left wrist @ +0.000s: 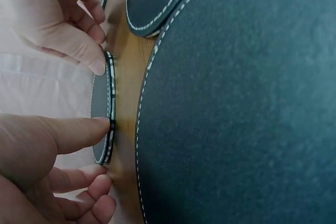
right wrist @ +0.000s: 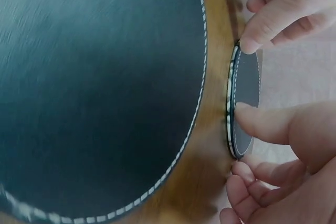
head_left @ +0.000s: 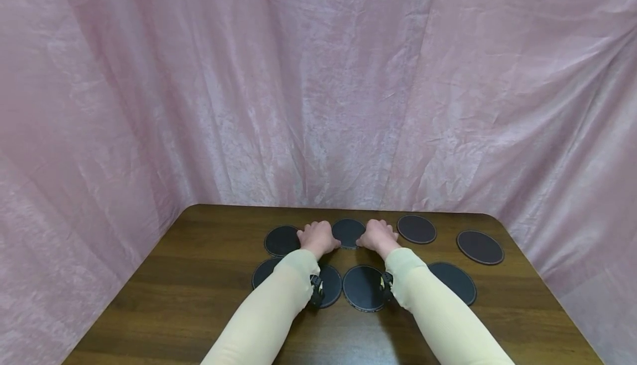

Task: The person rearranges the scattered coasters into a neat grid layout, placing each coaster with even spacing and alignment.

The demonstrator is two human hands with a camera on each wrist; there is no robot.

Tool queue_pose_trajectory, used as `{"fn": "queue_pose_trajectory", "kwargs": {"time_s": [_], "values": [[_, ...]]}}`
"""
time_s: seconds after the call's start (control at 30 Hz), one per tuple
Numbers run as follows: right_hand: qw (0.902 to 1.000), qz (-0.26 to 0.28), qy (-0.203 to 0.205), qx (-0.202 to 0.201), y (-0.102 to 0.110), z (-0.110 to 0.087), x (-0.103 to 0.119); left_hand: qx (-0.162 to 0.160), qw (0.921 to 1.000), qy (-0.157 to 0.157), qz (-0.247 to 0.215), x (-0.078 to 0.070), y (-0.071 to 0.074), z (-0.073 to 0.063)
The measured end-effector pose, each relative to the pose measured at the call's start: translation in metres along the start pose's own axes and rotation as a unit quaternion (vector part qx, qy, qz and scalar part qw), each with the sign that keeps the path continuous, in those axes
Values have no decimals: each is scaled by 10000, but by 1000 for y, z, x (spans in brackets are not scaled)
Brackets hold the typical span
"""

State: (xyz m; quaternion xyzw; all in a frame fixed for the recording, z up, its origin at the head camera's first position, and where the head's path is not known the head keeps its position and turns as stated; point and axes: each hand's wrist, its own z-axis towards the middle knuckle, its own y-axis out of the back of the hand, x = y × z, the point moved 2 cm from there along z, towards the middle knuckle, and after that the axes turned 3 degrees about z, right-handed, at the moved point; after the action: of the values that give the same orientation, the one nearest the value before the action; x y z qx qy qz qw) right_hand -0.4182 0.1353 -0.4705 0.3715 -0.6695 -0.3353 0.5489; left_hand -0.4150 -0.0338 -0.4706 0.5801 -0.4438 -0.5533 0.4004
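Note:
At the back middle of the table lies a round black coaster (head_left: 348, 232) with pale stitching round its rim; its edge looks thick and layered in both wrist views. My left hand (head_left: 318, 238) pinches its left side, the thumb (left wrist: 84, 132) over the top and the other fingers curled at the rim. From the right, my right hand (head_left: 378, 236) holds the opposite side in the same way, its thumb (right wrist: 262, 121) on the upper face. Close in front, a larger-looking coaster (left wrist: 241, 98) fills much of the left wrist view.
Several more dark round coasters lie about: one back left (head_left: 281, 240), one under my left forearm (head_left: 265, 271), one front middle (head_left: 363, 288), and others at right (head_left: 416, 229), (head_left: 480, 247). The wooden table (head_left: 199, 298) ends at a pink curtain (head_left: 318, 88).

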Motion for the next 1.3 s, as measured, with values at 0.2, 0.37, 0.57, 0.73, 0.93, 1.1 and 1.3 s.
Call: {"fn": "queue_pose_trajectory", "kwargs": {"time_s": [0.2, 0.37, 0.57, 0.73, 0.93, 1.1, 1.3], "values": [[9992, 363, -137, -41, -13, 19, -10, -70, 9998, 22, -172, 3, -7, 6], [9981, 586, -23, -189, -35, 51, -31, -394, 9983, 14, -433, 9, -2, 6], [9957, 888, 139, -237, -43, 64, -38, -737, 9962, -94, -450, 17, 13, -4], [9931, 1011, 357, -466, -34, 42, -20, -880, 9950, -147, -453, 26, 23, -15], [9896, 1191, 607, -535, -51, 34, -11, -926, 9941, -128, -552, 44, 24, -27], [9893, 1098, 728, -633, -71, 51, -15, -897, 9946, -111, -511, 50, 27, -31], [9892, 1039, 797, -651, -72, 41, -4, -926, 9940, -113, -566, 59, 26, -32]]}}
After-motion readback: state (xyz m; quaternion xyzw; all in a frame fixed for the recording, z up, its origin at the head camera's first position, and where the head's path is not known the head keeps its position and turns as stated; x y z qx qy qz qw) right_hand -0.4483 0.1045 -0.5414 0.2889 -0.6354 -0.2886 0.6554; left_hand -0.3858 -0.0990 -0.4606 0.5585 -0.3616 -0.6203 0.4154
